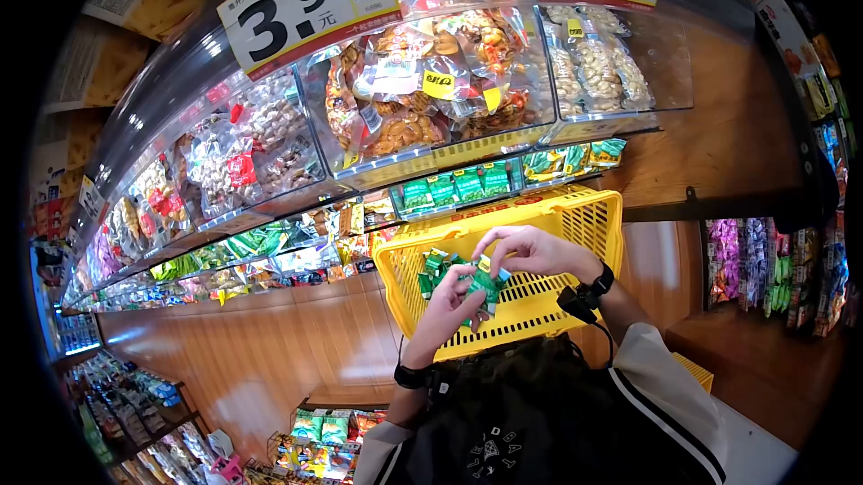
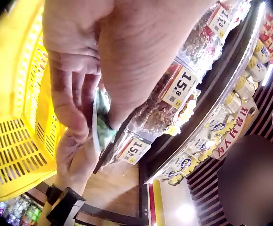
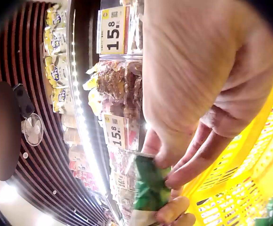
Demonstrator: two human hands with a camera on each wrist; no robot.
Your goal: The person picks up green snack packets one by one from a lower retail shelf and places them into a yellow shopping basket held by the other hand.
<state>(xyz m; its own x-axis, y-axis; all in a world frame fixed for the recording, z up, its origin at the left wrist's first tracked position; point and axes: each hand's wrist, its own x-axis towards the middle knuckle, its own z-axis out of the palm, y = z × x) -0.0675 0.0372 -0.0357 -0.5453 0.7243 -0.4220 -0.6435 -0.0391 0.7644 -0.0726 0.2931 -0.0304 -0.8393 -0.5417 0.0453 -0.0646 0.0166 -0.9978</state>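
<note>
My left hand (image 1: pixel 440 312) and right hand (image 1: pixel 532 253) meet over a yellow shopping basket (image 1: pixel 575 215). Between them is a small green snack packet (image 1: pixel 487 285), its top edge pinched by the right fingers. The left thumb and fingers hold its near side. In the right wrist view the packet (image 3: pixel 148 186) looks dark green with a pale lower end. The left wrist view has it edge-on, partly covered by the left thumb. Several more green packets (image 1: pixel 433 271) lie inside the basket, partly behind the left hand.
Clear shelf bins of bagged nuts (image 1: pixel 413 80) rise just beyond the basket, with price signs (image 1: pixel 310 8) above. Green packets (image 1: pixel 456 186) line a lower tray at the basket's far rim. Hanging bags (image 1: pixel 760 265) are at right, and a low snack rack (image 1: pixel 328 444) stands at lower left.
</note>
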